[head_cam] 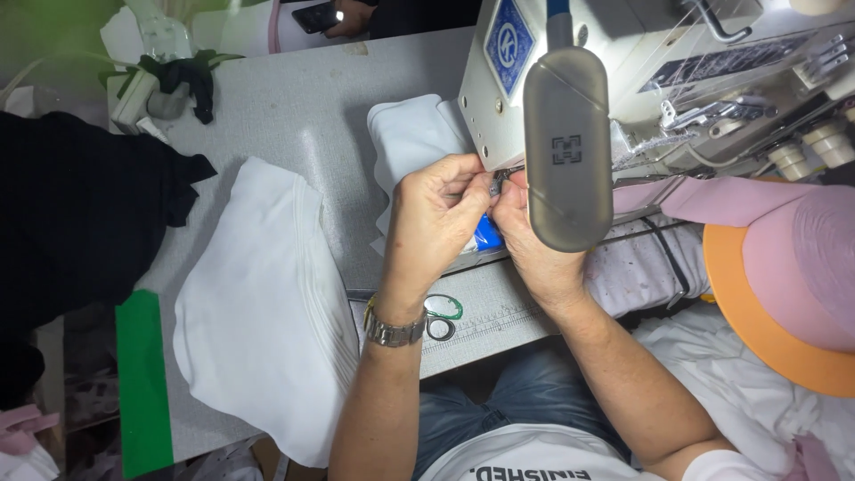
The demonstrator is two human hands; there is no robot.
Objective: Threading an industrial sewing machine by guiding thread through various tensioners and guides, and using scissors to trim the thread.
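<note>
Both my hands meet under the head of a white sewing machine (552, 53). My left hand (432, 218), with a metal watch on its wrist, has its fingertips pinched at the needle area (499, 181). My right hand (530, 240) is partly hidden behind a grey oval lamp housing (567, 147) and also pinches there. What the fingertips grip is too small to make out. A bit of blue material (486, 233) shows between my hands. White fabric (414, 134) lies behind the left hand.
A folded white cloth stack (263, 312) hangs over the grey table's (294, 107) front edge. Green-handled scissors (441, 313) lie by my left wrist. Black fabric (76, 214) lies left. A pink thread cone on an orange disc (784, 285) stands right. Another person's hand holds a phone (321, 16) far back.
</note>
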